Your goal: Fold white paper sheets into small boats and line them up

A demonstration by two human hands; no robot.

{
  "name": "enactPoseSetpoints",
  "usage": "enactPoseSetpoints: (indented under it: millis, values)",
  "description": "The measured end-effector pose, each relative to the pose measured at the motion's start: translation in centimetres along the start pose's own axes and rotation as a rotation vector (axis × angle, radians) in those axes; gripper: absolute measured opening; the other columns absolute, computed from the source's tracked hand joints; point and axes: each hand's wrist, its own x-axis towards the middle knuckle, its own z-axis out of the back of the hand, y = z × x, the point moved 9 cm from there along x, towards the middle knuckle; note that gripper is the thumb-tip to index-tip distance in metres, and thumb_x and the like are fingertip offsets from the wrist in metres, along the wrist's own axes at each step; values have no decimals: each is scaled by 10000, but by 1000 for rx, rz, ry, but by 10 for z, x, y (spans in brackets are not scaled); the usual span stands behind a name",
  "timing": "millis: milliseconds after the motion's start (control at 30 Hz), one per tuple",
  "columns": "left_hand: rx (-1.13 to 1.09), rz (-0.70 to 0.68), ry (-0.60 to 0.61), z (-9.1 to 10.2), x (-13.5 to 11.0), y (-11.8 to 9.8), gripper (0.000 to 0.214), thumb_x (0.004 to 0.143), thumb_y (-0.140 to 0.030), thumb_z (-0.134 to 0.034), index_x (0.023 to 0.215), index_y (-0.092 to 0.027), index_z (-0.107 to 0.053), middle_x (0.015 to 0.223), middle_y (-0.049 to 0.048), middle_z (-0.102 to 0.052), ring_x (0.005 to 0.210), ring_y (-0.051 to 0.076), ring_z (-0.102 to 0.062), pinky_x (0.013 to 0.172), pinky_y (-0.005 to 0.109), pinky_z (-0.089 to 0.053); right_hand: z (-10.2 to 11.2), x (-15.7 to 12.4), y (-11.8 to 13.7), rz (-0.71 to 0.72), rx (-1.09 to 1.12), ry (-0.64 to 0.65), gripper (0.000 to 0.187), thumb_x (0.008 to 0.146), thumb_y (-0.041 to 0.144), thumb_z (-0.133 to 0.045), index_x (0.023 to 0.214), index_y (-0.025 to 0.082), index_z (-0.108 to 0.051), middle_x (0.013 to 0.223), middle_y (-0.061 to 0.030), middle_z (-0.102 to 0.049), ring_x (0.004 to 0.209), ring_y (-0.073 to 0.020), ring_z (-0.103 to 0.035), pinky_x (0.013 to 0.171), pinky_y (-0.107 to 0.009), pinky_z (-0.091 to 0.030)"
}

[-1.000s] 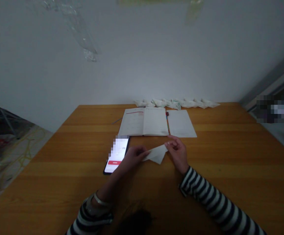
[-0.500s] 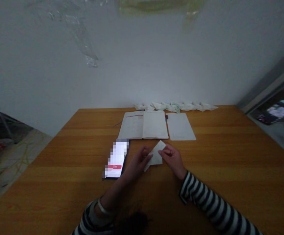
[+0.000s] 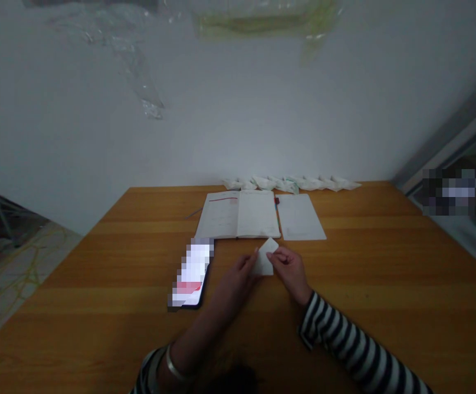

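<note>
Pinched by both my left hand [image 3: 236, 276] and right hand [image 3: 291, 269], a small white paper [image 3: 265, 265] sits over the table [image 3: 369, 279], just in front of the open notebook [image 3: 258, 216]. It looks partly folded, its top corner peaked; I judge it unfinished. Pointed white pieces [image 3: 311, 184] already lie in 1 row along the back, seemingly done.

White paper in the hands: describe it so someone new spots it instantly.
On the wooden table, find the open notebook toward the back. Just in front of it, the left hand and right hand hold a small white paper with a pointed top corner. Unlike the flat sheet beside the notebook and the white row behind, it is held.
</note>
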Motion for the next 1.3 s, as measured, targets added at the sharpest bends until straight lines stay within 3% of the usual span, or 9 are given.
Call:
enactPoseSetpoints:
  millis: [200,333,400,533,733,933,1033,1167,1300]
  values:
    - [74,-19,34,-4,-3,5,690,867,-60,-528,1520,-194,-348,1393,193,-537,1202,292,-607,957,462,-547,-13,-2,1,6,76,170,288,817,461,-735,935,198,-738,826,-43,-769,698,-196,-718,713,-354,-608]
    - [-174,30,-3,7,0,-2,440,939,-137,-462,1364,-205,-548,1310,143,-618,1183,262,-613,1015,447,-498,-15,-5,0,19,62,205,398,865,469,-685,1183,230,-699,941,-60,-762,824,-213,-728,738,-363,-612]
    - [-364,145,-32,8,1,4,273,977,-250,-457,1139,-168,-661,1102,118,-703,1038,254,-663,930,412,-530,-16,-5,1,44,19,215,456,864,452,-694,1265,240,-655,944,-43,-737,827,-188,-709,742,-327,-595]
    - [-766,403,-43,-4,-3,23,382,957,-490,-511,850,-141,-621,733,54,-673,624,174,-626,606,288,-496,-13,-1,2,68,-28,183,427,824,436,-742,1183,222,-654,745,32,-636,633,-119,-614,599,-232,-522]
    - [-1104,447,-56,-10,-1,25,559,870,-537,-653,1244,-168,-463,881,74,-735,580,171,-681,522,253,-474,-12,0,1,22,-21,181,295,821,469,-733,953,206,-702,813,-32,-732,727,-171,-680,701,-307,-561]
    - [-1327,499,38,-20,-2,18,654,865,-501,-685,1345,-167,-392,751,29,-710,479,129,-617,456,212,-408,-16,-3,3,52,-39,231,222,818,413,-749,920,215,-745,937,-58,-775,906,-215,-719,861,-361,-552]
    - [-1441,575,56,-25,-6,13,496,883,-481,-677,1222,-166,-499,581,-48,-589,402,70,-474,428,186,-325,-14,-2,1,38,91,187,333,788,374,-788,1077,252,-678,989,-41,-773,964,-220,-720,907,-371,-543]
    - [-1500,638,80,-35,-11,9,421,854,-479,-718,1086,-166,-560,526,-78,-492,391,46,-374,412,189,-256,-17,-5,2,1,196,178,745,801,385,-782,1444,305,-413,1057,-44,-759,985,-221,-718,934,-391,-543]
    - [-1498,599,137,-44,-11,6,458,857,-510,-700,1131,-178,-545,510,-76,-504,372,52,-349,398,207,-223,-27,-12,4,-59,148,263,647,838,464,-731,1415,277,-507,1298,-78,-676,1206,-247,-628,1089,-432,-450]
